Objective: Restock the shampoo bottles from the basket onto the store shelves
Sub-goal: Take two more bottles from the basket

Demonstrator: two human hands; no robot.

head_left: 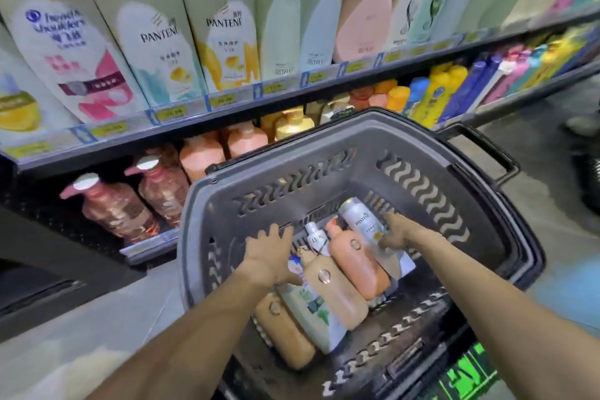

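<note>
A grey plastic basket (pixel 324 153) stands on the floor in front of the shelves. Inside lie several shampoo bottles: a white Pantene bottle (pixel 362 221), an orange bottle (pixel 357 260), a tan bottle (pixel 337 292), a small white Lux bottle (pixel 316 239) and a white-green bottle (pixel 313 308). My right hand (pixel 397 232) reaches into the basket and its fingers curl round the right side of the Pantene bottle. With spread fingers, my left hand (pixel 268 252) hovers over the bottles at the basket's left and holds nothing.
The upper shelf (pixel 292 91) carries large white Pantene and other bottles behind price tags. The lower shelf (pixel 146 247) holds pink pump bottles (pixel 113 208), orange ones and coloured tubes further right. The basket's black handle (pixel 493 146) sticks out at the right. Grey floor lies around.
</note>
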